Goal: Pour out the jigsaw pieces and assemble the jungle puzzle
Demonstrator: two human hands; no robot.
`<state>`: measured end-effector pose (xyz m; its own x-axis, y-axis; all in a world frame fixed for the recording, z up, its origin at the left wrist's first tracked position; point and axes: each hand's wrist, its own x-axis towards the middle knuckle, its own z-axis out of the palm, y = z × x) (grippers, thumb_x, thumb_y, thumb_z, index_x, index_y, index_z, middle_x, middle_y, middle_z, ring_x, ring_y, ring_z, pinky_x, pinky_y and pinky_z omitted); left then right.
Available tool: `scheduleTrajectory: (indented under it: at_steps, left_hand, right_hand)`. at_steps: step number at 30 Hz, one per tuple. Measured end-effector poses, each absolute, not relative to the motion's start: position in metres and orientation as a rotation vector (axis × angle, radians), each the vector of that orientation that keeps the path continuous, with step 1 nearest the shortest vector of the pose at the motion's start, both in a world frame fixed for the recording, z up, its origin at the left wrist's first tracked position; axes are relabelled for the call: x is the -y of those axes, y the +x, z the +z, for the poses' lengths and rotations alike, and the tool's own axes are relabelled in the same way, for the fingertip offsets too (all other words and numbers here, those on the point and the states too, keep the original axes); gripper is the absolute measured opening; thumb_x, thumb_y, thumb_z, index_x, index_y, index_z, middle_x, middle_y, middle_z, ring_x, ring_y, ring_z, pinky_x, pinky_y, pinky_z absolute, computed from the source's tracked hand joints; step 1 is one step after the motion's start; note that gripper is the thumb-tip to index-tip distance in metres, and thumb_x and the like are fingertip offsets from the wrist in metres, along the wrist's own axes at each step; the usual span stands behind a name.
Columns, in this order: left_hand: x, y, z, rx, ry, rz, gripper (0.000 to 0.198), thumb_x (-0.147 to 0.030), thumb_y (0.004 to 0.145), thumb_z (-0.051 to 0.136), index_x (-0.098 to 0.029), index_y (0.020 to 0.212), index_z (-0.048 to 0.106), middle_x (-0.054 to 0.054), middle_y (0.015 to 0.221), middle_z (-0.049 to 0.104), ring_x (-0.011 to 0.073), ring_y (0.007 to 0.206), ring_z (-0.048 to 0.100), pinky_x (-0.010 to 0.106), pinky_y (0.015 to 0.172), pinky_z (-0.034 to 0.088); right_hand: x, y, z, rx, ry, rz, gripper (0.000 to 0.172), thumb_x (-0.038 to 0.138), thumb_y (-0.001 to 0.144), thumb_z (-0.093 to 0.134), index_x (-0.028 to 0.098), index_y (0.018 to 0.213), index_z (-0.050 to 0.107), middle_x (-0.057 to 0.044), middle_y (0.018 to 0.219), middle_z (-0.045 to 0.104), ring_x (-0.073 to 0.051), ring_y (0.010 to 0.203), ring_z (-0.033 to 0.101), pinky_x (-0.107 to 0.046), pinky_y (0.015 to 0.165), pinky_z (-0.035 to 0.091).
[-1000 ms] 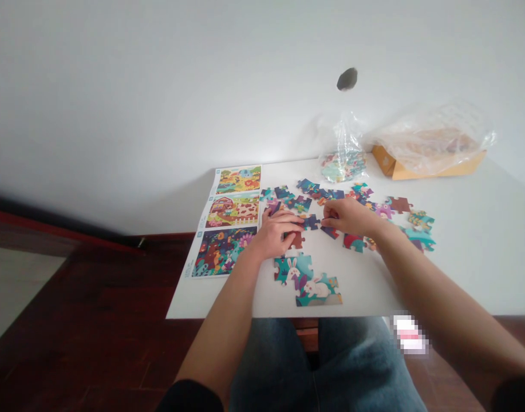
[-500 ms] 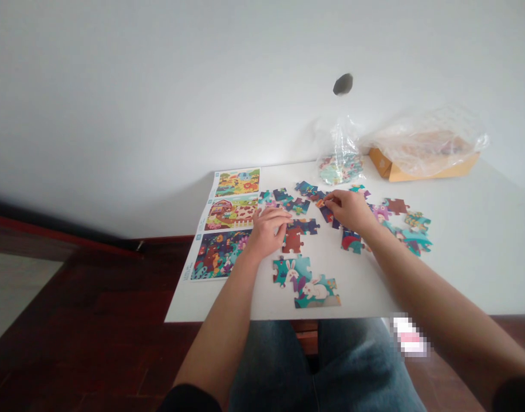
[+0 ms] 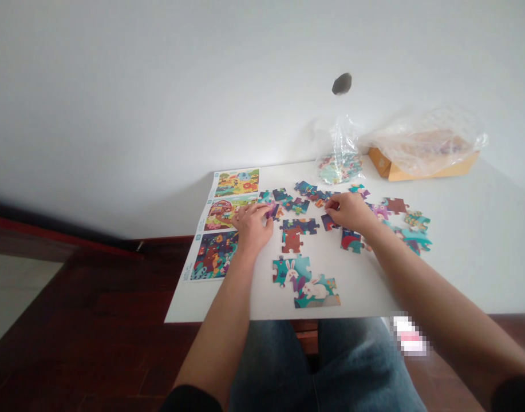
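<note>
Colourful jigsaw pieces lie scattered on a white table (image 3: 460,252). My left hand (image 3: 251,223) rests on the table with curled fingers, its fingertips on a purple piece (image 3: 273,210) at the edge of the picture sheet (image 3: 225,226). My right hand (image 3: 350,210) is closed over loose pieces near a dark blue piece (image 3: 328,223). Between the hands lies a joined blue and brown bear section (image 3: 295,233). Nearer to me sits a joined teal section with white rabbits (image 3: 307,280).
A clear plastic bag of pieces (image 3: 339,160) stands at the back of the table. An orange box under clear plastic (image 3: 421,154) sits at the back right. More loose pieces (image 3: 410,229) spread to the right. A white wall rises behind; dark wooden floor lies left.
My left hand has slid left off the bear section, which now lies uncovered, to a purple piece by the sheet. My right hand moved back and slightly right among the loose pieces.
</note>
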<state>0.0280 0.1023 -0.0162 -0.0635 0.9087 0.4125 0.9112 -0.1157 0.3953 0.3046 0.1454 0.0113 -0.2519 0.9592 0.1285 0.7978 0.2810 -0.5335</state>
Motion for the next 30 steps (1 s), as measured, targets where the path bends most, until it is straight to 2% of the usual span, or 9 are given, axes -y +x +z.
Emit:
scheduleTrajectory:
  at_steps: [5, 11, 18, 22, 25, 28, 30]
  left_hand:
    - [-0.103, 0.029, -0.018, 2.117, -2.165, -0.903, 0.024, -0.023, 0.081, 0.07, -0.031, 0.103, 0.076, -0.001, 0.117, 0.073, 0.0308, 0.116, 0.057, 0.051, 0.105, 0.037]
    - [-0.103, 0.029, -0.02, 2.147, -2.154, -0.871, 0.02, -0.026, 0.081, 0.071, -0.031, 0.1, 0.076, 0.0, 0.116, 0.072, 0.0303, 0.115, 0.057, 0.05, 0.105, 0.036]
    - [-0.102, 0.029, -0.019, 2.125, -2.163, -0.868, 0.022, -0.027, 0.079, 0.074, -0.031, 0.101, 0.077, 0.002, 0.116, 0.072, 0.03, 0.116, 0.056, 0.049, 0.107, 0.036]
    - [-0.102, 0.029, -0.021, 2.092, -2.167, -0.895, 0.022, -0.026, 0.078, 0.074, -0.03, 0.1, 0.077, 0.003, 0.114, 0.072, 0.0317, 0.114, 0.056, 0.052, 0.104, 0.038]
    - [-0.103, 0.03, -0.021, 2.052, -2.168, -0.929, 0.021, -0.025, 0.078, 0.073, -0.03, 0.098, 0.077, 0.004, 0.112, 0.072, 0.032, 0.112, 0.057, 0.053, 0.102, 0.039]
    - [-0.104, 0.03, -0.019, 1.997, -2.209, -0.948, 0.02, -0.023, 0.08, 0.07, -0.03, 0.097, 0.077, 0.004, 0.113, 0.072, 0.0303, 0.112, 0.058, 0.051, 0.103, 0.04]
    - [-0.103, 0.031, -0.016, 1.92, -2.296, -0.954, 0.02, -0.022, 0.082, 0.066, -0.03, 0.097, 0.077, 0.002, 0.115, 0.071, 0.0282, 0.114, 0.058, 0.049, 0.105, 0.04]
  right_hand:
    - [-0.15, 0.308, 0.012, 1.894, -1.609, 0.46, 0.013, 0.017, 0.077, 0.062, 0.019, 0.081, 0.074, -0.003, 0.075, 0.073, -0.018, 0.072, 0.066, -0.028, 0.069, 0.046]
    - [-0.154, 0.306, 0.008, 1.749, -1.553, 0.681, 0.016, 0.021, 0.08, 0.061, 0.018, 0.092, 0.071, -0.002, 0.079, 0.073, -0.015, 0.062, 0.065, -0.027, 0.066, 0.048]
    - [-0.156, 0.317, 0.01, 1.838, -1.793, 0.376, 0.025, 0.012, 0.072, 0.055, 0.02, 0.084, 0.075, -0.005, 0.075, 0.072, -0.021, 0.075, 0.065, -0.03, 0.07, 0.044]
    - [-0.158, 0.326, 0.011, 1.757, -1.986, 0.163, 0.026, 0.017, 0.076, 0.055, 0.019, 0.09, 0.076, -0.014, 0.092, 0.073, -0.031, 0.09, 0.064, -0.039, 0.076, 0.044]
    - [-0.155, 0.316, 0.006, 1.863, -1.875, 0.023, 0.027, 0.029, 0.083, 0.058, 0.019, 0.101, 0.074, -0.018, 0.111, 0.069, -0.037, 0.107, 0.057, -0.047, 0.087, 0.041]
    - [-0.153, 0.296, -0.001, 2.069, -1.683, 0.071, 0.047, 0.048, 0.087, 0.06, 0.021, 0.124, 0.065, -0.015, 0.124, 0.066, -0.039, 0.118, 0.051, -0.053, 0.097, 0.036]
    - [-0.153, 0.284, -0.005, 2.154, -1.655, 0.09, 0.057, 0.053, 0.086, 0.06, 0.021, 0.133, 0.058, -0.016, 0.13, 0.063, -0.04, 0.12, 0.049, -0.058, 0.102, 0.031]
